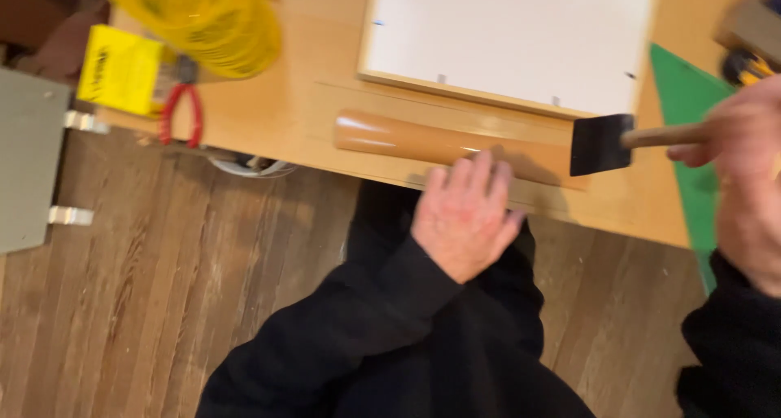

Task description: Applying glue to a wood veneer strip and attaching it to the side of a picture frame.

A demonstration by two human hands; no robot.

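Note:
My left hand (465,214) lies flat at the near edge of the wooden table (301,117), fingers together, fingertips touching a glossy tan roll (407,140) that lies along the table edge. My right hand (744,170) grips the wooden handle of a black foam brush (600,144), whose head hovers over the right end of the roll. Behind the roll lies a white canvas panel (508,35) with a pale wooden edge.
A yellow round object (203,15), a yellow box (120,68) and red-handled pliers (181,113) sit at the table's left end. A green mat (691,125) lies at the right. A grey panel (24,157) stands at left over wood flooring.

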